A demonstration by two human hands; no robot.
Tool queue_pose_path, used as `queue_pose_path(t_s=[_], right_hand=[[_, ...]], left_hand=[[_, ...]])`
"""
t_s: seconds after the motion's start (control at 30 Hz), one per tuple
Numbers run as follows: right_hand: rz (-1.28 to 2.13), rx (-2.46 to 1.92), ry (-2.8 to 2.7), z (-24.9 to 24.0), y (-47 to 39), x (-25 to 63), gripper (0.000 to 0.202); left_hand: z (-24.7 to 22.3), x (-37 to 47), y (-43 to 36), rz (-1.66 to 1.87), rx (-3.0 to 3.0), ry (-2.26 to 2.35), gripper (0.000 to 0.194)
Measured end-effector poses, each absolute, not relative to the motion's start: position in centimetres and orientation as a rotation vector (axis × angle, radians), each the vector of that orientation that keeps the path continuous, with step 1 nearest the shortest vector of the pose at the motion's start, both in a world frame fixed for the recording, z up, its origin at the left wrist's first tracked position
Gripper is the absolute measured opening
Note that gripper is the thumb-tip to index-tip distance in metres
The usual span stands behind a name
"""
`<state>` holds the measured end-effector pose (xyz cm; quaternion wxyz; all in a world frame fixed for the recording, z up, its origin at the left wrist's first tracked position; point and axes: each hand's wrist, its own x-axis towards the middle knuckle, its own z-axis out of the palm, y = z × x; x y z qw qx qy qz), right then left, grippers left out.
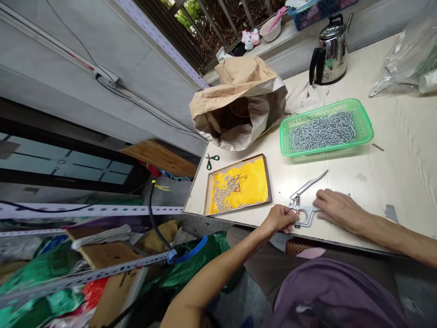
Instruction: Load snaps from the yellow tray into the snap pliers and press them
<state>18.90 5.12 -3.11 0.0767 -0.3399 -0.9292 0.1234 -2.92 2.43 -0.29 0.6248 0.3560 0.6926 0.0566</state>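
At four o'clock in my view, on the table [406, 182], sits the hand press [311, 209]: dull silver-grey metal, with a C-shaped frame, a dark coiled spring [297, 199], a small red tip [297, 212] and a slim lever [309, 184] raised toward two o'clock. My right hand [332, 207] is clamped on its three-o'clock end; my left hand's [280, 218] fingertips are pinched together at its nine-o'clock side, on what I cannot tell.

The left hand [283, 219] pinches, left forearm [228, 265] slanting from the near side. The right hand [336, 207] curls, right forearm [392, 236] reaching from the right.
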Motion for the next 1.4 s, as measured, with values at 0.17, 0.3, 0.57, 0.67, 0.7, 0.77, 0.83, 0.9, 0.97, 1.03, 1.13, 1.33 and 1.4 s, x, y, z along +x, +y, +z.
queue_pose_path(t_s=[0.17, 0.3, 0.57, 0.67, 0.7, 0.77, 0.83, 0.9, 0.97, 1.03, 1.13, 1.33, 1.4], right_hand=[[0.223, -1.035, -2.754, -3.7, 7.6, 19.6, 0.08], [0.236, -1.047, -2.82, -3.1, 8.4, 19.2, 0.078], [0.278, -1.103, -2.814, -1.6, 7.4, 18.5, 0.037], [0.32, -1.151, -2.814, -1.3, 7.1, 18.4, 0.041], [0.329, -1.16, -2.81, -1.2, 7.1, 18.4, 0.043], [0.337, -1.149, -2.804, -1.2, 7.0, 18.6, 0.049], [0.33, -1.163, -2.794, -1.1, 6.9, 18.9, 0.057], [0.31, -1.208, -2.783, -1.1, 6.8, 19.3, 0.062], [0.276, -1.232, -2.781, -1.2, 6.7, 19.6, 0.054], [0.234, -1.208, -2.8, -1.4, 6.5, 19.6, 0.032], [0.191, -1.162, -2.847, -1.8, 6.2, 19.4, 0.005], [0.128, -1.133, -2.843, -1.8, 6.4, 19.6, 0.023], [0.119, -1.126, -2.806, -1.6, 7.0, 20.1, 0.009]], left_hand=[[-0.5, -2.9, 2.1, 0.143, 0.816, 1.595, 0.021], [-0.6, -2.9, 1.9, 0.138, 0.828, 1.614, 0.019], [-0.1, -2.1, 0.8, 0.146, 1.747, 1.807, 0.016], [-0.5, -0.6, 1.7, 0.211, 2.203, 1.635, 0.039], [-0.8, -0.2, 2.3, 0.201, 2.285, 1.558, 0.049], [-1.2, 0.5, 3.6, 0.159, 2.371, 1.43, 0.061], [-1.4, 0.8, 4.6, 0.09, 2.407, 1.336, 0.063], [-1.4, 0.9, 5.1, 0.022, 2.435, 1.285, 0.062], [-1.3, 0.9, 5.1, -0.03, 2.456, 1.269, 0.057], [-1.2, 1.2, 4.9, -0.061, 2.453, 1.277, 0.045], [-1.1, 1.7, 4.8, -0.079, 2.429, 1.307, 0.02], [-1.1, 1.8, 5.4, -0.057, 2.412, 1.339, 0.016], [-1.7, 1.8, 4.7, 0.073, 2.432, 1.398, 0.023]])
